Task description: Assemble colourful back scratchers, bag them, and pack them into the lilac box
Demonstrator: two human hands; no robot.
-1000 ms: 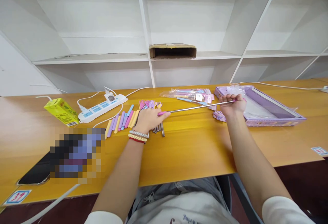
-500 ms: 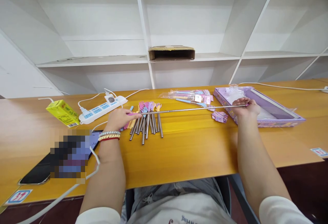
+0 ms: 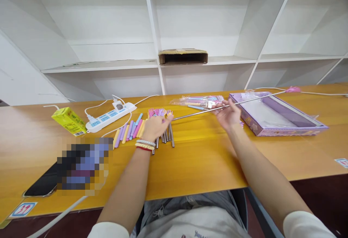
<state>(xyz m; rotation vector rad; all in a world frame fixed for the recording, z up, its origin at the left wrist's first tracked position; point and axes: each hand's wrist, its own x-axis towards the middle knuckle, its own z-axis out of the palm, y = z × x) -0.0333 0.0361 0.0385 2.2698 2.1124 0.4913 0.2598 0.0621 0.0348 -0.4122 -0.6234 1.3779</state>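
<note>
A long telescopic back scratcher (image 3: 195, 114) with a pink claw head slants across the table, stretched out, its claw end raised over the box at the right. My left hand (image 3: 155, 126) is closed around its near end, above the pile. Farther along the rod, my right hand (image 3: 227, 114) has its fingers loosely around the metal tube, palm turned up. Under and beside my left hand lie several back scratcher heads on metal tubes (image 3: 169, 136), partly covered by the hand. Several coloured handles (image 3: 130, 129) lie in a row to the left.
Plastic-wrapped back scratchers (image 3: 201, 101) lie behind my right hand. A purple box (image 3: 288, 131) stands at the right. Leftward are a power strip (image 3: 110, 116), a yellow drink carton (image 3: 68, 121) and a dark phone (image 3: 40, 181). A cardboard box (image 3: 183, 52) sits on the shelf.
My right hand has moved left from the far end of the back scratcher to its middle. My left hand has shifted right, uncovering the handles. The pink claw now shows at the upper right.
</note>
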